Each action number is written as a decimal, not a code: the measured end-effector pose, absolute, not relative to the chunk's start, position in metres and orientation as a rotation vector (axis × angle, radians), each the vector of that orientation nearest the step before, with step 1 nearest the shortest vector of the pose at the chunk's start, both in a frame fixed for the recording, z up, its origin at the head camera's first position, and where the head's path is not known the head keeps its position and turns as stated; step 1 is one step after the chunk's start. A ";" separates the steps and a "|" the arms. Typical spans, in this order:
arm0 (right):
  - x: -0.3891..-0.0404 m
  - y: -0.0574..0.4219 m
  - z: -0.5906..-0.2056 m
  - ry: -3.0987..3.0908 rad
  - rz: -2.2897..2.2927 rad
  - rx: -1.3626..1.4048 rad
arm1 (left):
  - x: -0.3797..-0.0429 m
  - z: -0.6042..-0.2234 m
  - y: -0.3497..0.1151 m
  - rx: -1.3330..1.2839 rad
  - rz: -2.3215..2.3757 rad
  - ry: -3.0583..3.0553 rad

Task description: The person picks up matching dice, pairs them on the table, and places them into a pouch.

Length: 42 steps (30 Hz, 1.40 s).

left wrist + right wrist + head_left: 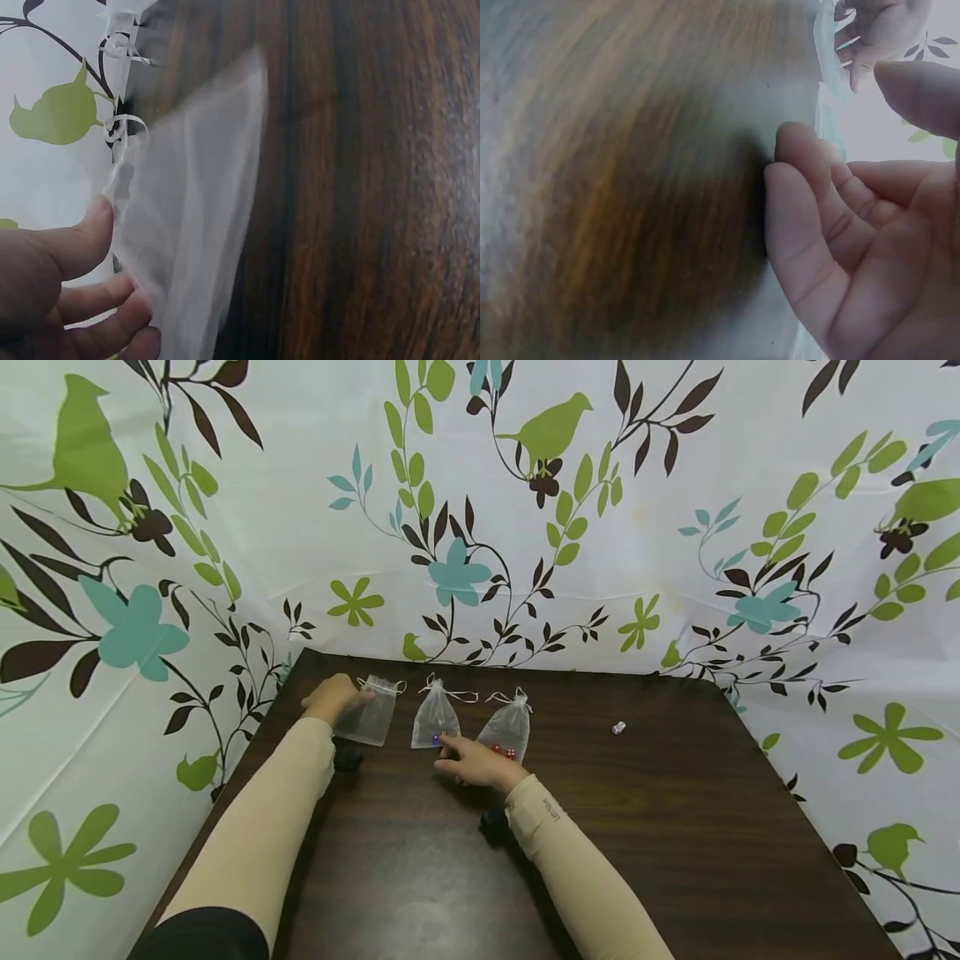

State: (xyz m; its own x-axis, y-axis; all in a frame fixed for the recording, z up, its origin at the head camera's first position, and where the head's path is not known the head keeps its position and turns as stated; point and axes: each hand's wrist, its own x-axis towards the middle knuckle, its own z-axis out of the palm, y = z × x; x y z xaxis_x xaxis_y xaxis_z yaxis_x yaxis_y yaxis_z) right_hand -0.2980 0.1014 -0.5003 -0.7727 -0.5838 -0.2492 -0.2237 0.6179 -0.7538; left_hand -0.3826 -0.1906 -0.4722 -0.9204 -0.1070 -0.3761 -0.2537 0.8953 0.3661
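- The left hand [333,697] is at the far left corner of the counter [637,843], its grip closed lightly on the upper left side of the left bag [371,718], with the thumb against the sheer cloth near the drawstring.
- The left bag is near that corner, its drawstring end toward the far edge.
- The right hand [480,764] is over the counter's far half, left of centre, at the lower end of the middle bag [433,714]; its grip is loose, fingers softly bent, thumb apart, holding nothing.
- The middle bag lies near the far edge, gathered at the neck, with a blue bead [436,739] low inside, just beside the right hand's fingertips; I cannot tell whether they touch.
- The right bag [510,722] lies next along the far edge, also gathered, with red beads [511,753] at its bottom.
- A small whitish piece [618,727] sits well apart from the bags, toward the far right corner.
- A patterned sheet [675,527] hangs beyond the far edge.
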 end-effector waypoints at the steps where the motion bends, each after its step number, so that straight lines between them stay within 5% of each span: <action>1: -0.298 0.101 -0.500 2.363 -1.012 -0.639 | -0.383 -0.473 -0.191 -0.275 0.593 2.704; 15: -0.299 0.099 -0.501 2.349 -1.057 -0.662 | -0.375 -0.476 -0.204 -0.054 1.138 2.553; 42: -0.299 0.090 -0.491 2.519 -1.464 -0.523 | -0.336 -0.468 -0.157 0.483 1.712 2.625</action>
